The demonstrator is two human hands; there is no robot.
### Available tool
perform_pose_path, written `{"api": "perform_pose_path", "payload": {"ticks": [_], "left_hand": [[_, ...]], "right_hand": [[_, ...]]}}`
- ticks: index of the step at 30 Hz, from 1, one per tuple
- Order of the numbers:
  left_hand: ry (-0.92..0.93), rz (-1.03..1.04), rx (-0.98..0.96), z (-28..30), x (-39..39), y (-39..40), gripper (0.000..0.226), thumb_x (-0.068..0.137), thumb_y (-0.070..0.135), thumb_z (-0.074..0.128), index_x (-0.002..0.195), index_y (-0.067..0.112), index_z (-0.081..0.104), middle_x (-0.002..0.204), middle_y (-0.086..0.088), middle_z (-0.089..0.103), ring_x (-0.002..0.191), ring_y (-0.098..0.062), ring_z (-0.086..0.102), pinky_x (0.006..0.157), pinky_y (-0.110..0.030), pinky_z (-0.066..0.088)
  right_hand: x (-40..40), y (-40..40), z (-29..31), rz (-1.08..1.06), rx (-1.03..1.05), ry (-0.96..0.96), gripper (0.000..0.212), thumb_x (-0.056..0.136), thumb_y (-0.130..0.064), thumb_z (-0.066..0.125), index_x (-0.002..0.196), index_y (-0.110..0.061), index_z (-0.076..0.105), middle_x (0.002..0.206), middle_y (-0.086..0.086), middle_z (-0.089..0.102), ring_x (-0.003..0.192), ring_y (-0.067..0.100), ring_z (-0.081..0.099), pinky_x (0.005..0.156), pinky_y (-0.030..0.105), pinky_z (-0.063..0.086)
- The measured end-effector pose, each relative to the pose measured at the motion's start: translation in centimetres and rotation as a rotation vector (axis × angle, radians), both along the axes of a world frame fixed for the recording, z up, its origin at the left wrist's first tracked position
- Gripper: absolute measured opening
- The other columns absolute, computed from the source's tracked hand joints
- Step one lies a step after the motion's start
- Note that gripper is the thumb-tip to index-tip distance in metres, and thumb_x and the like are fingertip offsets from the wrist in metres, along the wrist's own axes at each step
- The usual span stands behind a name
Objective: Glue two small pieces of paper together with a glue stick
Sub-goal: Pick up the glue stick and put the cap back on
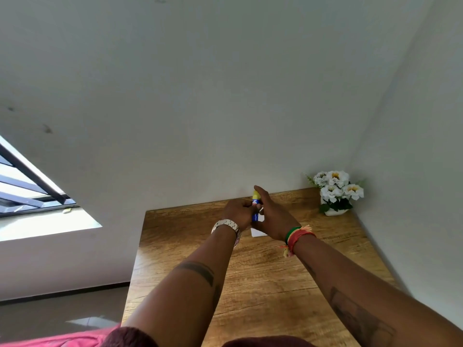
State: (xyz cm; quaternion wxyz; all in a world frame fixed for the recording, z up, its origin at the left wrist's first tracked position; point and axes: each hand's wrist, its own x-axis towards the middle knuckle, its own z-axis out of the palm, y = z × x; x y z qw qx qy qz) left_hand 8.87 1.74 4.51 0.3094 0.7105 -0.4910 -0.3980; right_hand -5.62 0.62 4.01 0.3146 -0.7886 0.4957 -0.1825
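Note:
A blue glue stick (255, 213) with a yellow cap stands upright between my two hands above the far part of the wooden table (260, 276). My left hand (236, 212) grips its blue body from the left. My right hand (271, 216) is against the stick from the right, its fingers up at the yellow cap. A small white piece of paper (258, 232) lies on the table under my right hand, mostly hidden by it. I can make out only this one piece.
A white pot of white flowers (334, 194) stands in the table's far right corner, where two white walls meet. The table's left edge drops to a tiled floor. A window (32, 186) is at the left.

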Motion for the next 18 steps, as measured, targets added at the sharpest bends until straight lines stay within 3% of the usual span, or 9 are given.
{"api": "perform_pose_path", "payload": {"ticks": [5, 9, 13, 15, 16, 18], "left_hand": [[0.048, 0.017, 0.003, -0.1, 0.3, -0.1, 0.018, 0.083, 0.045, 0.072, 0.066, 0.04, 0.072, 0.064, 0.022, 0.067, 0.069, -0.003, 0.065, 0.056, -0.021, 0.045], [0.03, 0.007, 0.019, -0.5, 0.1, -0.1, 0.022, 0.084, 0.045, 0.071, 0.062, 0.042, 0.071, 0.065, 0.021, 0.069, 0.069, -0.005, 0.066, 0.059, -0.025, 0.05], [0.002, 0.009, 0.027, -1.1, -0.2, -0.5, 0.013, 0.083, 0.047, 0.071, 0.076, 0.036, 0.075, 0.079, 0.015, 0.071, 0.076, -0.011, 0.067, 0.071, -0.032, 0.056], [0.011, 0.009, 0.031, -1.1, -0.5, -0.6, 0.015, 0.081, 0.046, 0.073, 0.088, 0.033, 0.078, 0.083, 0.014, 0.072, 0.08, -0.011, 0.067, 0.073, -0.031, 0.055], [0.022, 0.008, 0.026, -1.0, -0.7, -0.7, 0.018, 0.08, 0.045, 0.074, 0.092, 0.033, 0.078, 0.084, 0.015, 0.072, 0.081, -0.01, 0.067, 0.072, -0.028, 0.054], [0.068, 0.018, 0.004, -0.9, -1.1, -0.9, 0.021, 0.078, 0.045, 0.076, 0.096, 0.034, 0.078, 0.084, 0.018, 0.072, 0.08, -0.003, 0.066, 0.065, -0.021, 0.048]], "right_hand": [[0.2, -0.8, 0.1, 0.018, -0.045, 0.08, 0.101, 0.075, -0.029, 0.085, 0.151, -0.028, 0.018, 0.132, 0.005, 0.064, 0.105, 0.023, 0.067, 0.084, 0.034, 0.057], [0.1, -0.9, -0.4, 0.026, -0.068, 0.114, 0.098, 0.074, -0.029, 0.086, 0.147, -0.028, 0.021, 0.122, 0.005, 0.068, 0.094, 0.02, 0.068, 0.074, 0.026, 0.053], [-0.1, -0.8, -1.0, 0.028, 0.017, 0.034, 0.108, 0.079, -0.024, 0.084, 0.157, -0.034, 0.01, 0.139, 0.001, 0.06, 0.095, 0.017, 0.071, 0.079, 0.026, 0.052], [-0.3, -0.7, -1.3, -0.002, 0.145, -0.108, 0.111, 0.082, -0.021, 0.082, 0.158, -0.04, 0.003, 0.129, -0.008, 0.057, 0.089, 0.012, 0.072, 0.083, 0.029, 0.055], [-0.5, -0.7, -1.5, -0.046, 0.196, -0.179, 0.106, 0.085, -0.02, 0.079, 0.159, -0.039, 0.006, 0.125, -0.011, 0.055, 0.091, 0.014, 0.072, 0.085, 0.033, 0.056], [-0.7, -0.9, -1.7, -0.123, 0.221, -0.262, 0.073, 0.09, -0.021, 0.072, 0.151, -0.035, 0.035, 0.119, -0.01, 0.062, 0.096, 0.02, 0.07, 0.088, 0.04, 0.058]]}}
